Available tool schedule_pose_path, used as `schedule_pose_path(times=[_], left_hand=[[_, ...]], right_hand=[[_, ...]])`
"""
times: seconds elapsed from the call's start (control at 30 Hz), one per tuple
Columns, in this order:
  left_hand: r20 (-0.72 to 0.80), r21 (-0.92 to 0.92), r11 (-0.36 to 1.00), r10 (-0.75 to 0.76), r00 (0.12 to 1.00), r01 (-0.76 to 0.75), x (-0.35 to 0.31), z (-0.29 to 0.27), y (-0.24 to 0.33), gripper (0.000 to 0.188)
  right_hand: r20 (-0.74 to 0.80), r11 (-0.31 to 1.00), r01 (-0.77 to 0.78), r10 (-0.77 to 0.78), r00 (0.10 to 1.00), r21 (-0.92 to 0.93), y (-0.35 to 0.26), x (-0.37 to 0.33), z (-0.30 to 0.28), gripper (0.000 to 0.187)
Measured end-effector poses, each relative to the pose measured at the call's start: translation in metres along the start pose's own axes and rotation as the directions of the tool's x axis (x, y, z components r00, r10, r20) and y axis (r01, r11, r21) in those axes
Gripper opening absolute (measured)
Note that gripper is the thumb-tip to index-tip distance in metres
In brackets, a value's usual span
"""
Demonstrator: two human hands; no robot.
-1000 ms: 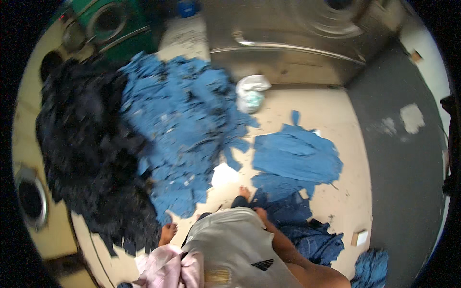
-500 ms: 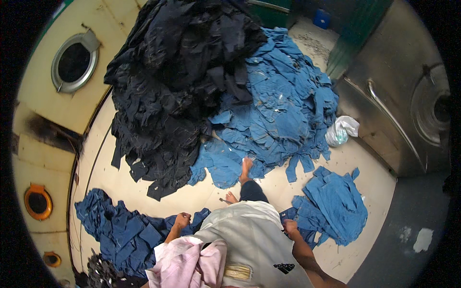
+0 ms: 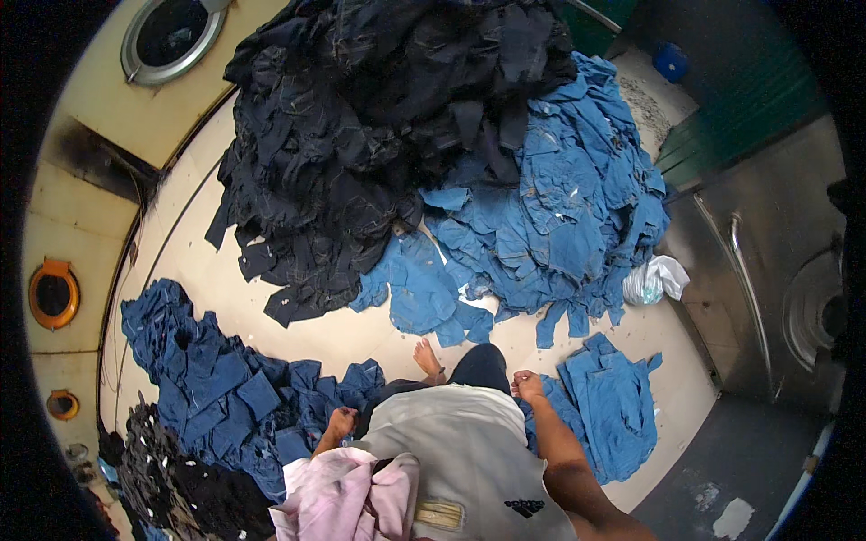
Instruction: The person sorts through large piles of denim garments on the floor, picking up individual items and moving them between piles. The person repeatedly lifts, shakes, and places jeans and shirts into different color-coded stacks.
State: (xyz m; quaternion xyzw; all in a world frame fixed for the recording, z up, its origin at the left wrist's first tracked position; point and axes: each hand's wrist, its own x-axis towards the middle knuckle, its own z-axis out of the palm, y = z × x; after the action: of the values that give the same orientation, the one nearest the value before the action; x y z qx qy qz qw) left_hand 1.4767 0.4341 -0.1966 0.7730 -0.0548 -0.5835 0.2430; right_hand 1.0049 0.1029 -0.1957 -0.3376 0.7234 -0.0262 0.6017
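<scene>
My left hand [image 3: 341, 422] hangs at my left side with its fingers curled in, near a heap of dark blue garments [image 3: 236, 388]. On the other side, my right hand [image 3: 527, 385] is held with its fingers closed, beside a smaller pile of lighter blue garments [image 3: 613, 406]. No item shows in either hand. In front of me rises a large mound of black garments [image 3: 370, 117], and against its right side lies a big pile of blue garments [image 3: 577, 198]. A pink cloth [image 3: 343, 496] drapes over my grey top.
Along the left stands a cream machine wall with round portholes [image 3: 54, 295]. To the right are a metal machine [image 3: 758, 243] with a bar handle and a white sack [image 3: 657, 280]. A blue drum [image 3: 670, 61] stands far back. Black scraps [image 3: 171, 469] lie lower left.
My view has shifted, and the mound now sits farther right. A foot that was stretched forward on the blue cloth no longer shows there. My right hand has swung forward.
</scene>
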Motion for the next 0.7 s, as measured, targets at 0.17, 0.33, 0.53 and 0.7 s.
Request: schedule_pose_path(times=[0.17,0.33,0.53,0.7], left_hand=[[-0.063,0.271,0.962,-0.022,0.998,0.038,0.022,0.029,0.019,0.025],[-0.051,0.318,0.945,0.099,0.994,-0.078,0.117,0.101,0.069,0.035],[0.004,-0.415,0.898,-0.156,0.988,0.143,0.339,0.220,0.064,0.030],[-0.148,-0.636,0.732,-0.426,0.893,0.244,0.476,0.280,0.030,0.052]], right_hand=[[0.043,0.964,-0.041,0.054,0.998,-0.262,-0.008,0.032,-0.009,0.017],[0.330,0.993,-0.116,0.098,0.939,0.035,0.003,0.131,0.026,0.012],[0.361,0.506,0.419,-0.213,0.908,-0.754,0.043,0.373,0.105,0.023],[0.252,0.648,0.320,-0.198,0.947,-0.691,0.062,0.532,0.177,0.038]])
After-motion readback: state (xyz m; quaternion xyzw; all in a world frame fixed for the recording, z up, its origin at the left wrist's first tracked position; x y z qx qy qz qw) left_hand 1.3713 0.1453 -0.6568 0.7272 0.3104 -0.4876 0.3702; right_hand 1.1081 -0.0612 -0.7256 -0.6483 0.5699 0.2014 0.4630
